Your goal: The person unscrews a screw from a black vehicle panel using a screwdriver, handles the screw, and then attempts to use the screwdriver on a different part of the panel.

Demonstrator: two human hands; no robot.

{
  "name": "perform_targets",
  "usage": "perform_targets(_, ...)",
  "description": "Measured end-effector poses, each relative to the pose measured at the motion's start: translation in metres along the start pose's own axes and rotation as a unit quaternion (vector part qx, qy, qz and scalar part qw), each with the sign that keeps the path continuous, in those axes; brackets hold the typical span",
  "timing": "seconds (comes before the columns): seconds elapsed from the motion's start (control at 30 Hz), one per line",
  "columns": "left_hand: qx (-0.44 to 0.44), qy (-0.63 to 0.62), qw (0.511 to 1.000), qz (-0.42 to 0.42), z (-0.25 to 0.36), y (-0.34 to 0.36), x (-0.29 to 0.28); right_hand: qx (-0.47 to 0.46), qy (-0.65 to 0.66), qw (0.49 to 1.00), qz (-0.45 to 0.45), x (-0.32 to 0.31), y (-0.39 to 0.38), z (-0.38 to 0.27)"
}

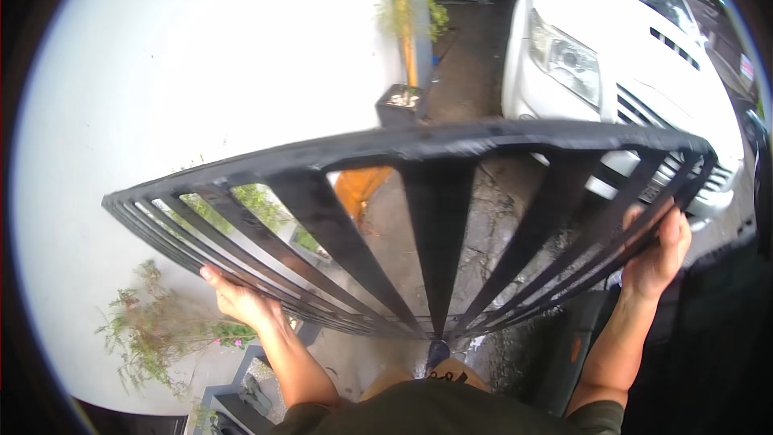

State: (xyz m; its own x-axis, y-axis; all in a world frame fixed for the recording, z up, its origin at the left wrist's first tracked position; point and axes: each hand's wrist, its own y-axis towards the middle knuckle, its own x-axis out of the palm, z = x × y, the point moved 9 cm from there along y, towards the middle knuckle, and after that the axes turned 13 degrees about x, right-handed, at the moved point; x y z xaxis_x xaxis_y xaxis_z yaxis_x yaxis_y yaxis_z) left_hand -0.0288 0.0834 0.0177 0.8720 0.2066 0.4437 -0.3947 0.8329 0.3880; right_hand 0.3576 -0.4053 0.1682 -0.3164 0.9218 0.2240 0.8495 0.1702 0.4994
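A large black slatted metal rack [435,225], like a grille with a thick top rim, spans the view in front of me, upright or tilted. My left hand [241,302] grips its left side low down, fingers on the edge. My right hand [654,254] is closed round the outer slats on the right, partly behind them. My legs and a dark shoe [439,350] show below it.
A white wall [201,48] fills the left, with plants [145,314] along it. A planter [400,105] stands by a yellow post [400,8]. A white car [620,48] is close ahead right. An orange object [358,189] shows behind the rack. A dark surface [692,338] borders the lower right.
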Motion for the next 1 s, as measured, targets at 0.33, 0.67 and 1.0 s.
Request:
perform_targets(0.33,0.031,0.014,0.984,0.172,0.005,0.009,0.054,0.072,0.106,0.981,-0.148,0.194,0.244,0.143)
perform_targets(0.67,0.051,0.06,0.983,0.165,-0.053,0.02,0.167,0.037,0.088,0.982,-0.161,0.322,0.415,0.263)
perform_targets(1.0,0.06,0.114,0.974,0.184,-0.135,-0.015,0.342,0.089,0.151,0.964,-0.198,0.399,0.601,0.427)
